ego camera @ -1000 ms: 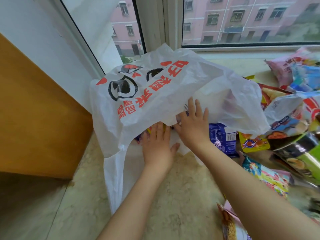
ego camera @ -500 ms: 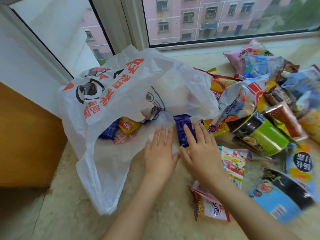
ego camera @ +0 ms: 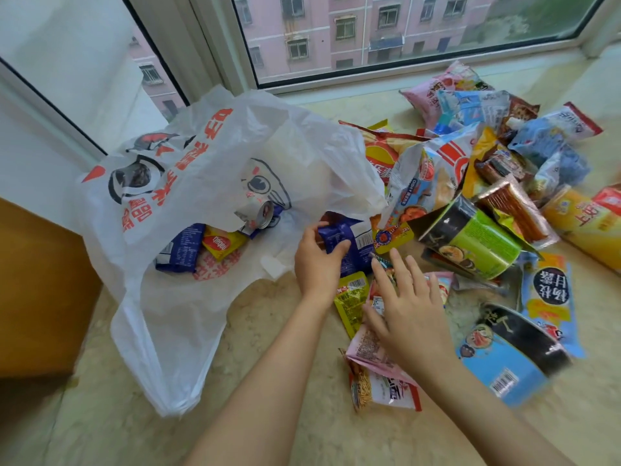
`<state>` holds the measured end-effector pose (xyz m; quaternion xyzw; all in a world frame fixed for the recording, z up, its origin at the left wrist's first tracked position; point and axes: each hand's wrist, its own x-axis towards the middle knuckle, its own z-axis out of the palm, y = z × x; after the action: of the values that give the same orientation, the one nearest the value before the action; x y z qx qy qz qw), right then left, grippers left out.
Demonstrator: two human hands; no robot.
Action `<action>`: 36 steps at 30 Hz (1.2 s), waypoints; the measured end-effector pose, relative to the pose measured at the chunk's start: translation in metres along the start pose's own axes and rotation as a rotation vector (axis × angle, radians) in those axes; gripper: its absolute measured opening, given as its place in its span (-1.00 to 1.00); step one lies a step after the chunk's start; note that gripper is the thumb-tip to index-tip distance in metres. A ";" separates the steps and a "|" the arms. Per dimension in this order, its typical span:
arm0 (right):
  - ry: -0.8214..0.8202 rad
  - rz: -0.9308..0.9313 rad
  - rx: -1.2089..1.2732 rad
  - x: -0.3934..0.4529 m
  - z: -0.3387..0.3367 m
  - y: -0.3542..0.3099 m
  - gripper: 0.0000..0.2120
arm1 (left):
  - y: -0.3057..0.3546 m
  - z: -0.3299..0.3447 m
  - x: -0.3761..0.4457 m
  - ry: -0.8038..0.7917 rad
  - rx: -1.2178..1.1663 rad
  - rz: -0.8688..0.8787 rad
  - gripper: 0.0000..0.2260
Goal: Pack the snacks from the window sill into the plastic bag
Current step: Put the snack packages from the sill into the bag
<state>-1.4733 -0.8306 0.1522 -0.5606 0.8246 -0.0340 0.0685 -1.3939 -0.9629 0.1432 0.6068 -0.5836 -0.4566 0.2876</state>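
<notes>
My left hand [ego camera: 317, 260] is pinched on a blue packet [ego camera: 349, 240] at the bag [ego camera: 201, 183] mouth. My right hand [ego camera: 408, 307] lies flat and spread over small sachets [ego camera: 351, 301]. Snacks [ego camera: 487, 183] are heaped at two o'clock. Step in hand: loading. Next, I judge, pushing the packet toward nine o'clock, inside.

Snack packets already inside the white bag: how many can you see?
2: a dark blue packet and a yellow packet beside it, near the plastic bag mouth. More may hide deeper.

Left hand [ego camera: 317, 260] now grips blue packet [ego camera: 349, 242] (previously flat).
</notes>
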 end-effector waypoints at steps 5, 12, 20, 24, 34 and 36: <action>-0.067 0.001 -0.012 -0.007 -0.002 0.000 -0.35 | -0.014 0.002 -0.015 -0.144 -0.114 -0.098 -0.74; -0.153 -0.032 -0.003 -0.014 -0.003 -0.008 -0.35 | -0.018 -0.047 -0.036 0.104 -0.292 -0.187 -0.86; -0.181 -0.149 0.009 -0.021 -0.012 -0.044 -0.36 | -0.023 -0.134 -0.041 0.581 -0.639 -0.408 -0.89; -0.144 -0.228 0.006 -0.019 -0.013 -0.061 -0.36 | -0.020 -0.141 -0.017 0.637 -0.718 -0.384 -0.81; -0.108 -0.242 -0.003 -0.019 0.004 -0.050 -0.35 | -0.042 -0.111 -0.011 0.328 0.064 -0.135 -0.08; -0.102 -0.226 -0.016 -0.020 0.005 -0.042 -0.33 | -0.041 -0.103 -0.018 0.266 0.183 -0.053 -0.13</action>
<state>-1.4271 -0.8278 0.1542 -0.6516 0.7517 -0.0066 0.1017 -1.2824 -0.9580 0.1534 0.7009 -0.5631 -0.3246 0.2938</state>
